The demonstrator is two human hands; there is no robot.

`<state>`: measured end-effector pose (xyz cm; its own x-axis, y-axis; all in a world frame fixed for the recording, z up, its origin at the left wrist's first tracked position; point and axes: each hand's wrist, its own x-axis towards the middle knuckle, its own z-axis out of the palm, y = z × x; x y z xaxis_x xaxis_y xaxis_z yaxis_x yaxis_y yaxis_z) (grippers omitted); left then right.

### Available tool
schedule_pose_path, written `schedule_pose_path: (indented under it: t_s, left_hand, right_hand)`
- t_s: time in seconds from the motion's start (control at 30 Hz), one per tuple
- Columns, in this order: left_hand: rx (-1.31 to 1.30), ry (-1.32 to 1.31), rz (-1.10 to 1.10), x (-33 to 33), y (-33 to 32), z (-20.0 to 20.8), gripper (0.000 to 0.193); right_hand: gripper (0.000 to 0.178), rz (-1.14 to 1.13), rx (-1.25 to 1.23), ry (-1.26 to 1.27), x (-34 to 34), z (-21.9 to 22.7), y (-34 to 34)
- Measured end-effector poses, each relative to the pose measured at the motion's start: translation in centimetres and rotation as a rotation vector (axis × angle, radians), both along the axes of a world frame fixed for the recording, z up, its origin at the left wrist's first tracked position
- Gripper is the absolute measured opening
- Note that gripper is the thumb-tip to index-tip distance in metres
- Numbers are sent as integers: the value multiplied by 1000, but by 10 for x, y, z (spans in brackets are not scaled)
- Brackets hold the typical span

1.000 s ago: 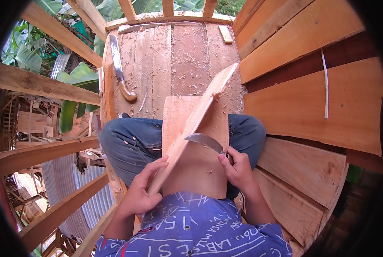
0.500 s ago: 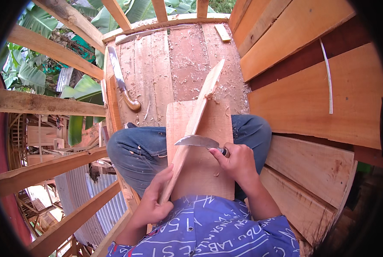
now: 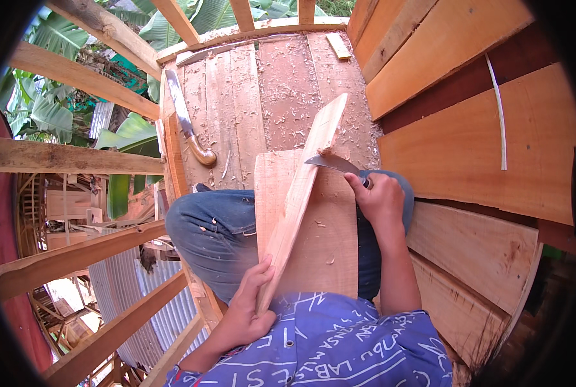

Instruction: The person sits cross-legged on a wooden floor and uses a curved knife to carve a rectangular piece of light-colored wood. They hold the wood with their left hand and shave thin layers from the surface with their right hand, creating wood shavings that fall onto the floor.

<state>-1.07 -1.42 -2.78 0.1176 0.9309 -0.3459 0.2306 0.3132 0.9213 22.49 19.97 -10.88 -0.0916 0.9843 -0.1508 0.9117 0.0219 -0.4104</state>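
My left hand (image 3: 252, 306) is closed round the near end of a long, narrow wooden strip (image 3: 294, 209), which slants away from my body. Under it, a wide board (image 3: 330, 248) rests across my lap. In my right hand (image 3: 379, 198) is a knife (image 3: 331, 162) with a short curved blade and a dark handle. Its blade lies across the strip toward the far end, beside a small curl of shaved wood on the strip's edge. A few shavings sit on the wide board.
A large knife (image 3: 183, 109) with a brown wooden handle lies on the plank floor (image 3: 233, 84) at the far left. Shavings litter the floor, and a small wood block (image 3: 338, 46) lies at the back. Wooden rails (image 3: 75, 164) run along the left; a plank wall (image 3: 475, 122) stands at the right.
My right hand has pushed the knife away from me along the strip, from its middle toward its far end. My left hand keeps its grip on the near end.
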Motion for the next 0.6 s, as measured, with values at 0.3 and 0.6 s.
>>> schedule_pose_path:
  t_s: [0.3, 0.6]
  left_hand:
    - [-66, -172, 137, 0, 1, -3, 76]
    - [-133, -109, 71, 4, 8, 12, 80]
  right_hand:
    - [75, 119, -120, 117, -11, 26, -32]
    - [76, 217, -94, 79, -15, 32, -37]
